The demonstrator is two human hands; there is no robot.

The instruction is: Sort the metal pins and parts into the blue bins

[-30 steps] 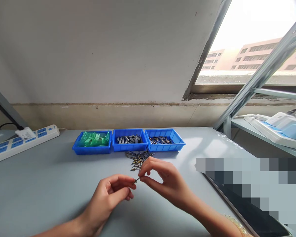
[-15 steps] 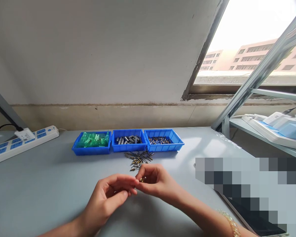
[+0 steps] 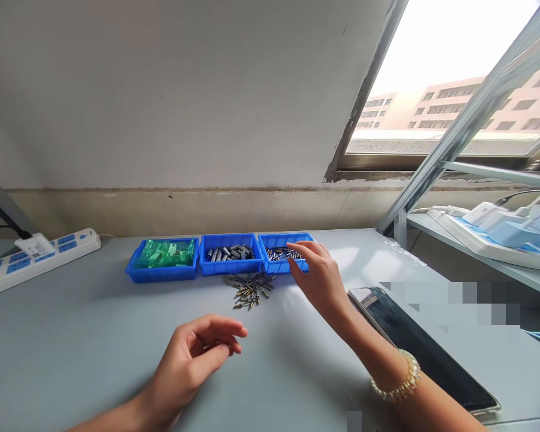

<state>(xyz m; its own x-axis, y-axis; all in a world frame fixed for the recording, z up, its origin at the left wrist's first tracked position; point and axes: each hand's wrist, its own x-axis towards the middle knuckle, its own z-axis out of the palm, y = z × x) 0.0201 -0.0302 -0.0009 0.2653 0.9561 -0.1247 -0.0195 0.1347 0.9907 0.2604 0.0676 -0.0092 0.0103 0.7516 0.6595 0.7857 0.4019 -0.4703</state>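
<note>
My right hand [image 3: 317, 273] reaches over the right blue bin [image 3: 309, 267], thumb and fingers apart. Thin metal pins [image 3: 279, 254] lie inside that bin. Lower on the left, my left hand [image 3: 198, 357] hovers above the table with its fingers curled and thumb against them; whatever it holds is hidden. Between the hands and the bins lies a loose pile of slim metal pieces [image 3: 249, 289], some with brass-coloured parts. The middle blue bin [image 3: 232, 267] contains short grey metal cylinders [image 3: 229, 253]. A green plastic bag [image 3: 165, 253] fills the left blue bin [image 3: 162, 275].
A large phone or tablet [image 3: 423, 348] lies on the table beside my right forearm. At the far left is a white power strip [image 3: 83, 241]. Another power strip [image 3: 490, 237] with plugs rests on the metal shelf [image 3: 522, 279] at right. The wall [image 3: 184, 120] stands behind the bins.
My right hand has left my left hand and moved up and right to the right bin; the small brass-coloured piece between its fingers no longer shows. My left hand has stayed nearly still.
</note>
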